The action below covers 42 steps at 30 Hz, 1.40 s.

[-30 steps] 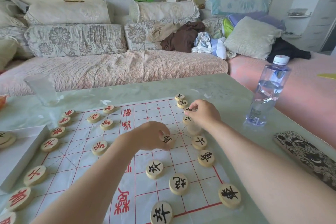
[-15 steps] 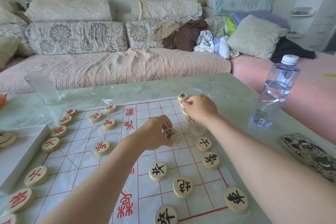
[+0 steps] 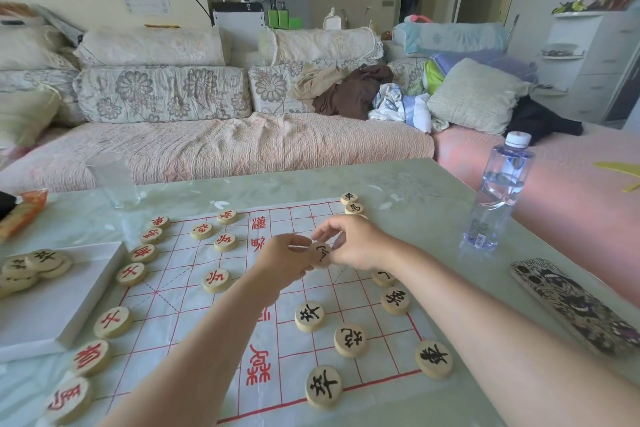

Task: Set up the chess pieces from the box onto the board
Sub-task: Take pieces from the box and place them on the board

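A white paper board (image 3: 173, 291) with red lines lies on the green table. Red-marked wooden discs (image 3: 111, 322) line its left side, and black-marked discs (image 3: 349, 340) stand on its right side. Above the board's middle, my left hand (image 3: 282, 262) pinches one black-marked disc (image 3: 320, 254). My right hand (image 3: 358, 243) meets it from the right, fingers spread, fingertips at the disc's edge. The white box (image 3: 65, 305) sits at the left, with a few black-marked discs (image 3: 33, 267) piled on it.
A water bottle (image 3: 498, 191) stands at the right of the board. A patterned flat case (image 3: 575, 305) lies near the right table edge. An upturned glass (image 3: 114, 180) and an orange packet (image 3: 26, 208) are at the far left. A sofa runs behind the table.
My right hand has left the far right column and come back to the disc in my left hand. My left hand has lifted that disc slightly toward it.
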Each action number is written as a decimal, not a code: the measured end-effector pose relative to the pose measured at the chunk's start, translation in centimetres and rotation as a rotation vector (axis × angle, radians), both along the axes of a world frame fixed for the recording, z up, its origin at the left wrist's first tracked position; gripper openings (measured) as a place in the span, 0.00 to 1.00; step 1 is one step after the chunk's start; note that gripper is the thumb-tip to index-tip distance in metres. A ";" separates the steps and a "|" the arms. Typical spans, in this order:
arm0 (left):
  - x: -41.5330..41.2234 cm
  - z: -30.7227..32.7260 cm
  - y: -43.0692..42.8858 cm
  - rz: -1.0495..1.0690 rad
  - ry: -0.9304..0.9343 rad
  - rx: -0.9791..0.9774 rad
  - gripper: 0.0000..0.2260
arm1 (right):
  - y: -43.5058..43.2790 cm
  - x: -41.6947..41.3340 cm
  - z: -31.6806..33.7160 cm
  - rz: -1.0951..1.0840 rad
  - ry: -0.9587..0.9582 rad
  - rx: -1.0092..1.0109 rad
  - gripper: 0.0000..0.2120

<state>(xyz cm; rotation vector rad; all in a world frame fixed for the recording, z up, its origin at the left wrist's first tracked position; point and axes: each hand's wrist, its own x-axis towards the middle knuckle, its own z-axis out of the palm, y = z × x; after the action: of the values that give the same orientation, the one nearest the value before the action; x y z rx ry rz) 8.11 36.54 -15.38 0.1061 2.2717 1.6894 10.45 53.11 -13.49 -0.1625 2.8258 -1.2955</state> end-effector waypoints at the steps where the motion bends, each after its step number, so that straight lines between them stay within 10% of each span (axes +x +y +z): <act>1: 0.5 0.2 -0.1 0.009 0.000 0.013 0.09 | 0.0 0.9 0.2 0.012 0.004 0.002 0.13; 7: 4.1 1.4 -0.1 -0.071 0.003 0.097 0.09 | 0.5 5.3 1.2 -0.041 0.072 0.074 0.11; 14: 7.1 0.4 0.0 -0.427 0.456 -0.562 0.11 | 4.4 10.1 1.0 -0.226 -0.026 0.234 0.12; 21: 8.4 -0.5 0.7 -0.565 0.536 -0.735 0.08 | 5.8 12.9 -0.6 -0.250 -0.156 0.323 0.11; 34: 8.6 -0.9 0.8 -0.522 0.560 -0.676 0.07 | 4.4 12.5 0.1 -0.254 -0.123 0.524 0.08; 42: 6.8 1.3 -4.5 -0.169 0.597 -0.709 0.09 | -3.5 9.5 1.6 -0.114 0.040 0.312 0.04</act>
<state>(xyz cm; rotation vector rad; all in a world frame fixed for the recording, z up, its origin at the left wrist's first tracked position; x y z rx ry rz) 14.89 32.08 -14.04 0.6872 3.0381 0.7411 19.92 49.64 -11.92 -0.0190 3.0632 -0.8559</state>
